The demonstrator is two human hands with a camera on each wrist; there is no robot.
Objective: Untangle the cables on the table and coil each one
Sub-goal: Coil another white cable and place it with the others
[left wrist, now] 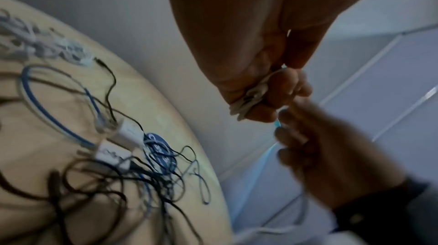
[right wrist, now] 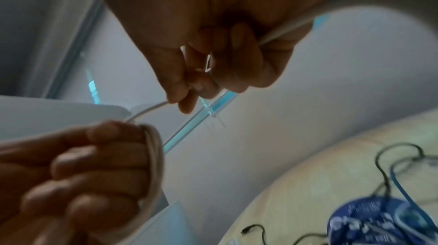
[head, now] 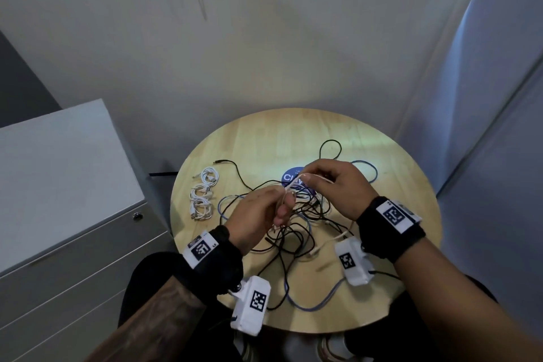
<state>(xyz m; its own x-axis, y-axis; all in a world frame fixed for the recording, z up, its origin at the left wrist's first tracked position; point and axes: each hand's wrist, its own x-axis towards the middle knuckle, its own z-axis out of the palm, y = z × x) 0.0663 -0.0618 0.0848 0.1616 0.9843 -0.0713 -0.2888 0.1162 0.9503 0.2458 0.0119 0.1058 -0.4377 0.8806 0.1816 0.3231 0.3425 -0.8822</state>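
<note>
Above the round wooden table (head: pixel 405 185), my left hand (head: pixel 285 206) grips a small coil of white cable (left wrist: pixel 249 97) in its curled fingers. A short free stretch of that white cable (head: pixel 294 183) runs up to my right hand (head: pixel 307 177), which pinches it between thumb and fingertips. In the right wrist view the white strand (right wrist: pixel 149 108) leads from my right hand (right wrist: pixel 180 102) down to the loops (right wrist: pixel 155 148) around the left fingers. Under both hands lies a tangle of black and blue cables (head: pixel 296 226). Three coiled white cables (head: pixel 202 194) lie in a row at the table's left.
A blue round sticker (head: pixel 289 177) sits at the table's middle, partly under the tangle. One blue cable (head: pixel 317 306) loops toward the near edge. White plug ends (left wrist: pixel 123 134) lie among the cables. A grey cabinet (head: pixel 58 185) stands left of the table, with walls close behind and to the right.
</note>
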